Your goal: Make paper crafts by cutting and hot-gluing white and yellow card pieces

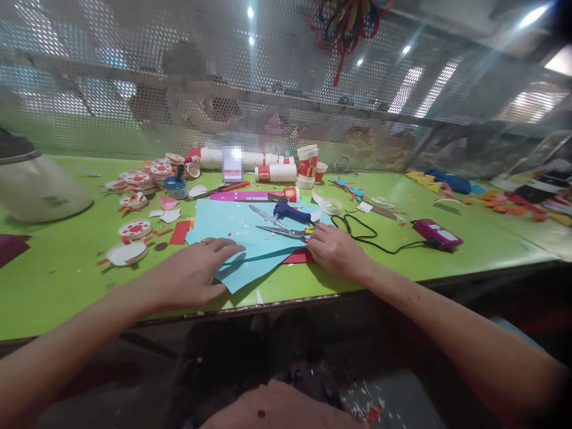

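Note:
A light blue sheet of paper [250, 271] bends near the table's front edge, over more blue paper [214, 217]. My left hand [203, 268] lies on its left side, fingers stretched and thumb apart. My right hand [335, 250] is closed at the sheet's right end, fingertips curled round the edge. Just beside those fingers are scissors [281, 231] with yellow handles, blades pointing left; the handles are partly hidden. Behind them a dark blue glue gun [292, 213] rests on the paper. Red paper [298, 257] shows underneath.
Paper-cup crafts [136, 229] cover the left, beside a blue bottle [176, 187]. Stacked paper cups [277, 173] lie at the back near a tape roll [328, 204]. A black cord [379, 244] runs to a purple box [437, 233]. Perforated metal mesh [268, 77] stands behind.

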{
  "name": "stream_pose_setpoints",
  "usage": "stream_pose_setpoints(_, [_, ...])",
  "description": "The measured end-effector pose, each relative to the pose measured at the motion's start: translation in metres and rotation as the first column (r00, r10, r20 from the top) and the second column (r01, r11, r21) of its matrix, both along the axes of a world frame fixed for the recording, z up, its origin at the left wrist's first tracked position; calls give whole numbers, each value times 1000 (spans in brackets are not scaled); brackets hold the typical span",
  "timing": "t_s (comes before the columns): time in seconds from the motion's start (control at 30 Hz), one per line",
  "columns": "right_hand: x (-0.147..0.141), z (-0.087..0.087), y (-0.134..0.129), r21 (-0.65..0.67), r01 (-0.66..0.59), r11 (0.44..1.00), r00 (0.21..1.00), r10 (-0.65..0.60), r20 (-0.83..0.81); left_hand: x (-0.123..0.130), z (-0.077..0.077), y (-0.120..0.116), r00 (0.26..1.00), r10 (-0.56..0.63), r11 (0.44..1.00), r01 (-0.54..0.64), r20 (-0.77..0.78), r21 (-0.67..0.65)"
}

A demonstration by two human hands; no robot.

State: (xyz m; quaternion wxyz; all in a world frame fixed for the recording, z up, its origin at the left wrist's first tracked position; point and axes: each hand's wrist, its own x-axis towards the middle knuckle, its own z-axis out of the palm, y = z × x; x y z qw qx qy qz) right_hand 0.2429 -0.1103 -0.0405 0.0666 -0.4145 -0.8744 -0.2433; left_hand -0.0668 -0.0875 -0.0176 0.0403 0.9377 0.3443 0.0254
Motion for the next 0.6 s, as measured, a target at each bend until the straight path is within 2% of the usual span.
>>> stream_pose_setpoints(0.17, [2, 0, 2, 25, -7, 1000, 999, 8, -39, 15, -5, -9, 995, 12, 994, -1, -101, 111])
stream_pose_setpoints(0.4, [2, -5, -2, 38, -2, 999, 994, 6, -105, 21, 1, -5, 962, 35, 975, 27, -272, 220])
stream_pose_setpoints(0.5, [2, -6, -2, 31, 8, 999, 989, -4, -147, 17, 9, 3, 965, 50, 967, 18, -259, 255])
stream_pose_setpoints(0.6, [4, -7, -1, 17, 33, 999, 977, -29, -209, 14, 22, 13, 987, 44, 953, 5, -154, 304])
